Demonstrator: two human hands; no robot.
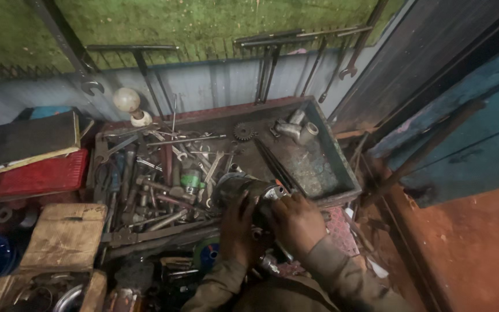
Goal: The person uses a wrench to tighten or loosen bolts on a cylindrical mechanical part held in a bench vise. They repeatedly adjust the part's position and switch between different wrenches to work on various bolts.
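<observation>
My left hand [236, 222] and my right hand [297, 222] are both closed around a dark, greasy cylindrical metal part [244, 188] with a shiny end, held over the front edge of a grimy metal tray [342, 167]. The left hand grips its near side and the right hand covers its right end. The lower half of the part is hidden behind my fingers. Olive sleeves cover both forearms.
The tray holds several wrenches [163, 167], a small gear [244, 132] and short metal sleeves [295, 130]. A red crate [36, 176] under a dark board sits left, a wooden box [64, 237] below it. Long T-handle tools [140, 63] lean on the wall. A blue door [469, 144] stands right.
</observation>
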